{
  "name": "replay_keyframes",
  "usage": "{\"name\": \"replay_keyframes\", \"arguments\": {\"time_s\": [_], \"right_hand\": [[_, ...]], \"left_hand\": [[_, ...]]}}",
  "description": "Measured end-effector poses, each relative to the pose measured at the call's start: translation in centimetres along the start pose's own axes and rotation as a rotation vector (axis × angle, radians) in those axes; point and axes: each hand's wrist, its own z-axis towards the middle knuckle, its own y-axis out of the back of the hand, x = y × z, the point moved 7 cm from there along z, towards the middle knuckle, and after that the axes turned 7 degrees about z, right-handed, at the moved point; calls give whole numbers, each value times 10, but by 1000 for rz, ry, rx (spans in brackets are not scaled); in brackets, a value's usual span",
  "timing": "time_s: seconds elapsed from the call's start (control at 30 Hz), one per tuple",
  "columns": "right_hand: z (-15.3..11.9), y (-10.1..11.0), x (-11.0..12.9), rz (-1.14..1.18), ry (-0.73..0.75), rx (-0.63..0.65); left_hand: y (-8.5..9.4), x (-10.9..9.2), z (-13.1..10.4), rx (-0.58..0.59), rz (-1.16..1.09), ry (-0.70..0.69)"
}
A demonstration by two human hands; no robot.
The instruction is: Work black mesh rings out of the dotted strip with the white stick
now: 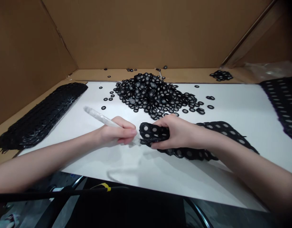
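A white pen-like stick [98,115], which looks wrapped in clear film, is pinched in my left hand [119,130]. Its lower end points at a folded black sheet of round discs with pale centres [150,130]. My right hand [176,129] grips that folded end between thumb and fingers. The rest of the disc sheet [219,126] lies flat on the white board, partly under my right forearm. Whether the stick's tip touches the sheet I cannot tell. Just beyond my hands rises a heap of loose black rings with grey centres [148,91].
A long black bundle [46,110] in clear wrap lies at the left. Another black disc sheet [284,101] is at the right edge. A small ring pile [221,75] sits at the back right near clear plastic [271,70]. Cardboard walls [148,34] enclose the white board [89,158].
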Motion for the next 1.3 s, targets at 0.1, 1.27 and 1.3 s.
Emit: {"name": "replay_keyframes", "arguments": {"time_s": [0.1,1.27,1.3], "right_hand": [[-3,12,-5,-92,-4,-107],[18,1,7,-65,242,-386],[17,1,8,-63,250,-389]], "left_hand": [[14,7,1,-93,-68,28],[21,0,0,-128,418,42],[20,0,1,-115,411,43]]}}
